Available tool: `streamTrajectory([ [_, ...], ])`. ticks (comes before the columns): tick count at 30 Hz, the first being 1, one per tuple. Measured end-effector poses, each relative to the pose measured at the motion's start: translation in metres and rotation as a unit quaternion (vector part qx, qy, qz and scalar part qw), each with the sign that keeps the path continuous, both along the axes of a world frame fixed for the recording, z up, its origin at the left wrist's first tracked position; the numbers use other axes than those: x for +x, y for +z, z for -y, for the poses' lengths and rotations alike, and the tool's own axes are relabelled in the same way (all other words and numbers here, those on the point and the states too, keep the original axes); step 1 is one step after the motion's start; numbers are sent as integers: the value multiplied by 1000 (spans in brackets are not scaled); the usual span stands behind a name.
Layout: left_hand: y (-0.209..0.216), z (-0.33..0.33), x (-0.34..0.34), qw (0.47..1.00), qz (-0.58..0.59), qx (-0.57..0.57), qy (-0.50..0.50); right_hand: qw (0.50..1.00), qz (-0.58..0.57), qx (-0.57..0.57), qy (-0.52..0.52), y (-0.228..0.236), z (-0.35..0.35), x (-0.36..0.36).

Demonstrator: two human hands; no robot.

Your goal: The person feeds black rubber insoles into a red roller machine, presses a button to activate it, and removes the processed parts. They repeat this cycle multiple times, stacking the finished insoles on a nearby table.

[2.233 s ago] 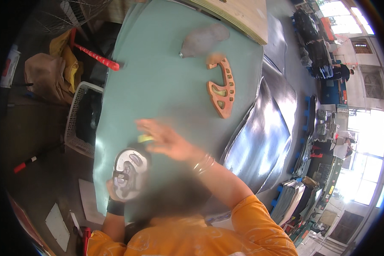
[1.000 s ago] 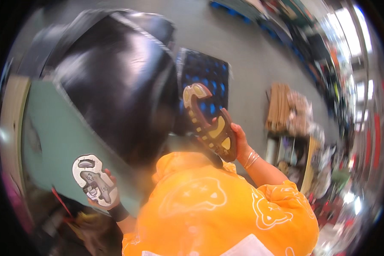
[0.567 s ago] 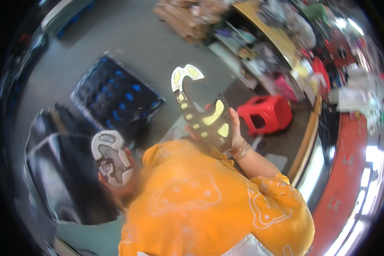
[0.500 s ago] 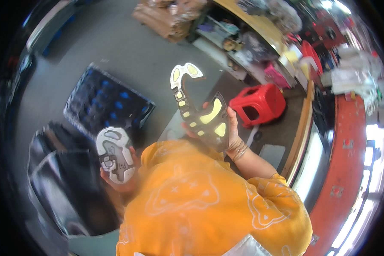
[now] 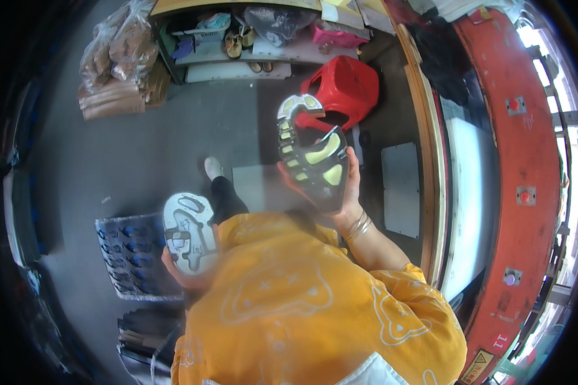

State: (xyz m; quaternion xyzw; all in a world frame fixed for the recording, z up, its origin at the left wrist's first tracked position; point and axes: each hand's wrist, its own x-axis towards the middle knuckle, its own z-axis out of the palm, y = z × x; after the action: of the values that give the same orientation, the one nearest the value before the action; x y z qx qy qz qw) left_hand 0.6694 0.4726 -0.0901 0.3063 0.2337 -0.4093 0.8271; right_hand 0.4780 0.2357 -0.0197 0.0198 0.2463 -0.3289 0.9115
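My left hand [image 5: 175, 267] is closed around the edge of a white-and-grey shoe sole piece [image 5: 187, 237], rounded, with handwriting on its face. My right hand [image 5: 352, 192] grips a dark shoe sole piece [image 5: 321, 186] with pale yellow inserts and a white curved end. That sole curves like a hook, its white end pointing away from me. Fingers show on both sides of it, while most of the left palm is hidden behind its piece. The two pieces are held apart, in front of my orange top.
A red plastic stool [image 5: 350, 90] stands on the floor beyond my right hand. Behind it is a shelf [image 5: 237, 61] with shoes and bags. Bagged cardboard [image 5: 119, 90] lies far left. A dark tray of parts [image 5: 135, 256] sits by my left hand; an orange-red machine beam [image 5: 504, 160] runs along the right.
My view has turned to the right, so the shelf, stool and tray appear shifted left. Both hands keep hold of the same sole pieces. My foot now shows on the floor.
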Motion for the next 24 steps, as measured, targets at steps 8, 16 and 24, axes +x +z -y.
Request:
streamTrajectory([
  [8,-13,136,155,989,94,-34,-107,999,-38,-16,23,-41,125,103],
  [16,7,292,269,986,113,33,-114,996,-85,-38,-2,-69,241,166],
  [24,-32,465,282,986,-81,-74,-124,967,-232,-94,39,-112,457,185],
])
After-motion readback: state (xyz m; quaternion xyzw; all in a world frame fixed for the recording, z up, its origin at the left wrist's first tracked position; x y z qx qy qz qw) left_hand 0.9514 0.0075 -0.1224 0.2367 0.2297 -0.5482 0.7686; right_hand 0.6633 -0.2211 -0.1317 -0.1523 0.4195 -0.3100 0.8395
